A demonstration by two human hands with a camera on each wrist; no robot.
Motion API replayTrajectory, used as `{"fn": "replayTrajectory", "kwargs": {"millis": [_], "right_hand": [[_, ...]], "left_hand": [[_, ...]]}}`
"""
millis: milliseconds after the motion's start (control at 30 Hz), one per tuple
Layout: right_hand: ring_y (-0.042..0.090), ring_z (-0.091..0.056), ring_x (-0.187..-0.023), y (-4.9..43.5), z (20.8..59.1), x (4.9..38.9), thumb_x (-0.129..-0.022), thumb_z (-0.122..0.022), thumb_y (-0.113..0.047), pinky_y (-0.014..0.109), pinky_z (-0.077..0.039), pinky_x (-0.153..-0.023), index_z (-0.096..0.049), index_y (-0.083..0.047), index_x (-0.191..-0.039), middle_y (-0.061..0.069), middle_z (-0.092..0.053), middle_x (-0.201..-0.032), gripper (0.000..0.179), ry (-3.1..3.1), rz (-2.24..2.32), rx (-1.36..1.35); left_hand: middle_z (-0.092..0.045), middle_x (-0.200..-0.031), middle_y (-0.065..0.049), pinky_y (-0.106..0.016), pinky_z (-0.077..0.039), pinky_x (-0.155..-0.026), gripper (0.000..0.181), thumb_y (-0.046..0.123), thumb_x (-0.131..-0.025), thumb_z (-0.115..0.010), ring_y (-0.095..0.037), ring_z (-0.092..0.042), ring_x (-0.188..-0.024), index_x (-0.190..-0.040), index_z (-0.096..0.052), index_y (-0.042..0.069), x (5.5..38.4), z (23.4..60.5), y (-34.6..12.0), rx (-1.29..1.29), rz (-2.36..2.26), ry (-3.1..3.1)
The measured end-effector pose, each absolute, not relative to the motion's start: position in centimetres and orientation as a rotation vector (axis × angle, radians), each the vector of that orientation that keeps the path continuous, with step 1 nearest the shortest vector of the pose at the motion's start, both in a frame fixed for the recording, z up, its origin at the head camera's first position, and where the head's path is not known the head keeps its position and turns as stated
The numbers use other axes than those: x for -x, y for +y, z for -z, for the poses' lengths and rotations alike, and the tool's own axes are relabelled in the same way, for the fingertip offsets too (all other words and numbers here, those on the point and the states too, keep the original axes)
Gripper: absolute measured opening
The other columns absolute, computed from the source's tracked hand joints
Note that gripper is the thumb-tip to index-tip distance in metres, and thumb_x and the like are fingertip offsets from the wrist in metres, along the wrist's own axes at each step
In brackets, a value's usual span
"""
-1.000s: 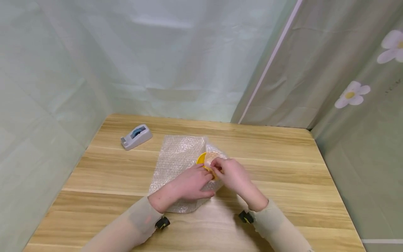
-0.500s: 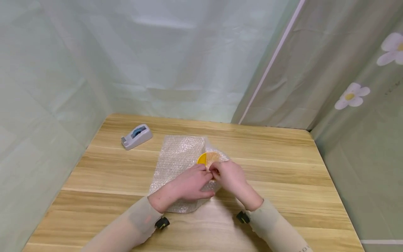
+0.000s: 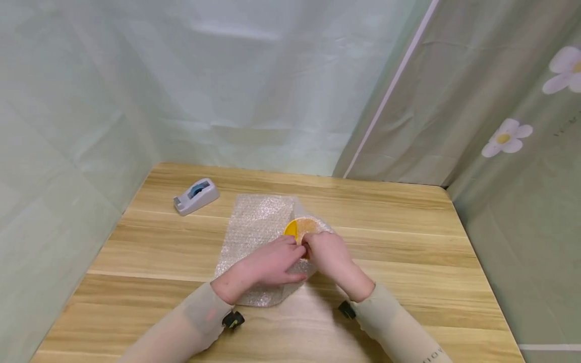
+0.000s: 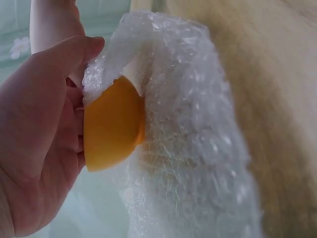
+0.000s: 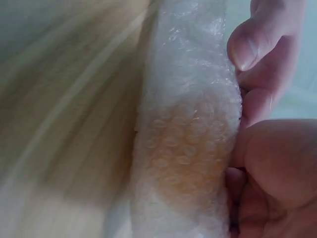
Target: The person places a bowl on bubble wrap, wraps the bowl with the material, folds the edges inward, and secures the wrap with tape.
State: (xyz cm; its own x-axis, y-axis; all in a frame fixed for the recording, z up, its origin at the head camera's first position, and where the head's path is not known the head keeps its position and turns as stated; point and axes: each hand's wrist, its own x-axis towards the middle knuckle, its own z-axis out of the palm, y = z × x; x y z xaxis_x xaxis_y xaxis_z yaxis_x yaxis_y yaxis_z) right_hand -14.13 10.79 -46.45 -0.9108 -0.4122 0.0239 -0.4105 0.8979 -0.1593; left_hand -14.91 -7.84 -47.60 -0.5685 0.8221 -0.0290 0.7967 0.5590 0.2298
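Observation:
A yellow bowl (image 3: 290,229) sits on a sheet of bubble wrap (image 3: 256,222), whose right side is folded up over part of it. My left hand (image 3: 272,263) rests across the near rim, fingers extended over the bowl and thumb apart. In the left wrist view, the bowl's bare yellow side (image 4: 111,126) shows beneath the palm. My right hand (image 3: 332,256) pinches the folded wrap at the bowl's opening, fingers curled beside the left fingertips. Its fingertips are hidden in the head view. Through the bubble wrap (image 5: 190,59) in the right wrist view, the covered side appears orange.
A grey tape dispenser (image 3: 196,196) with a blue roll stands at the table's back left. The wooden table (image 3: 399,217) meets pale curtains (image 3: 254,101) at the back and sides.
My right hand has moved slightly left and inward, drawing the folded wrap down over the bowl's right side. The left hand has stayed nearly still.

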Motion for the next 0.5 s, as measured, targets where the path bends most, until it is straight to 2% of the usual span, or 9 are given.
{"fn": "replayTrajectory", "kwargs": {"millis": [133, 233, 400, 500], "right_hand": [[0.028, -0.070, -0.073, 10.6, 46.2, 14.0, -0.098, -0.074, -0.024, 0.047, -0.059, -0.067, -0.067, -0.017, -0.078, 0.002, -0.066, -0.073, 0.022, 3.025, 0.148, 0.682], [0.028, -0.069, -0.074, 10.7, 45.9, 13.8, -0.100, -0.071, -0.027, 0.048, -0.058, -0.070, -0.066, -0.017, -0.076, 0.003, -0.067, -0.073, 0.027, 3.008, 0.085, 0.720], [0.028, -0.068, -0.084, 10.8, 45.6, 13.4, -0.103, -0.064, -0.033, 0.049, -0.055, -0.080, -0.071, -0.019, -0.077, 0.004, -0.074, -0.083, 0.030, 2.955, 0.053, 0.754], [0.028, -0.068, -0.089, 10.8, 45.6, 13.5, -0.104, -0.059, -0.030, 0.049, -0.054, -0.083, -0.073, -0.020, -0.076, 0.004, -0.075, -0.086, 0.033, 2.920, 0.101, 0.751]], "left_hand": [[-0.066, -0.093, 0.006, -0.033, -0.054, -0.089, 0.026, 0.041, -0.102, -0.070, -0.014, -0.060, -0.090, -0.100, -0.070, 0.015, 15.4, 47.3, -8.0, -1.480, -0.361, 2.645], [-0.064, -0.088, 0.007, -0.031, -0.055, -0.078, 0.022, 0.036, -0.103, -0.071, -0.012, -0.059, -0.082, -0.093, -0.071, 0.017, 15.6, 47.2, -8.2, -1.563, -0.454, 2.664], [-0.067, -0.088, 0.006, -0.033, -0.056, -0.080, 0.011, 0.025, -0.099, -0.073, -0.012, -0.062, -0.082, -0.093, -0.074, 0.016, 15.9, 47.2, -9.4, -1.699, -0.689, 2.725], [-0.073, -0.095, 0.003, -0.037, -0.058, -0.084, 0.007, 0.020, -0.098, -0.074, -0.016, -0.068, -0.090, -0.099, -0.076, 0.013, 16.2, 47.2, -10.9, -1.588, -0.879, 2.810]]}}
